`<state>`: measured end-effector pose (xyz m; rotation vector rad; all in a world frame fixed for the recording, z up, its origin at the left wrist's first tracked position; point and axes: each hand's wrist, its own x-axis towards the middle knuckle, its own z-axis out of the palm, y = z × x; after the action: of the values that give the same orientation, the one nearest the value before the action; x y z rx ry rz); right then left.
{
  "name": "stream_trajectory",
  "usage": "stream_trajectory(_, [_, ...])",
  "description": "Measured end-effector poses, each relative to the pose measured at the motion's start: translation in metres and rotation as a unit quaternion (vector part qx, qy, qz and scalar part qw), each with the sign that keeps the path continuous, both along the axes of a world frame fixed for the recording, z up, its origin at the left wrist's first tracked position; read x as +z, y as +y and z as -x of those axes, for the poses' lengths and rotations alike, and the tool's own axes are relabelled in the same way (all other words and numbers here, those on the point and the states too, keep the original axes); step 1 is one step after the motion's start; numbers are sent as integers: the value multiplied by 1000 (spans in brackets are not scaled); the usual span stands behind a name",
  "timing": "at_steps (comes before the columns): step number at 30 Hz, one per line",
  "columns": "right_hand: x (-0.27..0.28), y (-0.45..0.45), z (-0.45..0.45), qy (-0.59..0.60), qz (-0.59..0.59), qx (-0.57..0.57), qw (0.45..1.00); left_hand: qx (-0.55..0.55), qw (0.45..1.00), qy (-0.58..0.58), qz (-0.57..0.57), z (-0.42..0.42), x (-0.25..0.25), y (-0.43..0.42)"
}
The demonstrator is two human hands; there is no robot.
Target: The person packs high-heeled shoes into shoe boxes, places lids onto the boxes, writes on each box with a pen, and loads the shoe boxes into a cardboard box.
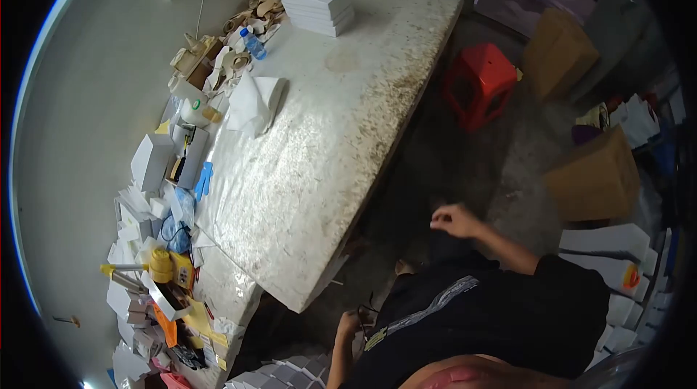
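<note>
My left hand is low beside my body, just off the near end of the long table, with its fingers closed around a thin dark wire-like thing. The exact kind of that thing is too small to tell. My right hand hangs in the air in front of my dark shirt, over the floor to the right of the table. Its fingers are loosely bent and apart, and I see nothing in them. Closest to both hands is the edge of the worn whitish table.
White boxes are stacked at the table's far end, near a water bottle and white sheets. Clutter and a yellow lamp line the wall. A red stool, cardboard cartons and white boxes stand on the right.
</note>
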<state>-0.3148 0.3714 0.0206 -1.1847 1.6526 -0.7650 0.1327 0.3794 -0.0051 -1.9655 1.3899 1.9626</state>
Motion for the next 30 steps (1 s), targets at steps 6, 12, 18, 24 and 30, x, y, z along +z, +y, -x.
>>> stream_trajectory(6, [-39, -303, 205, -141, 204, -112, 962, 256, 946, 25, 196, 85, 24, -160])
stream_trajectory(12, [-46, -676, 379, -205, 188, -214, 936, 333, 889, 249, 193, 272, -24, -364])
stream_trajectory(18, [-56, -867, 401, -284, 122, -112, 944, 110, 905, 238, 335, 445, -38, -629])
stream_trajectory(24, [-41, -833, 351, -330, 99, -21, 939, 186, 861, 349, 319, 543, -53, -815])
stream_trajectory(30, [-99, -744, 328, -402, 63, -19, 913, 210, 850, 391, 284, 522, -64, -755])
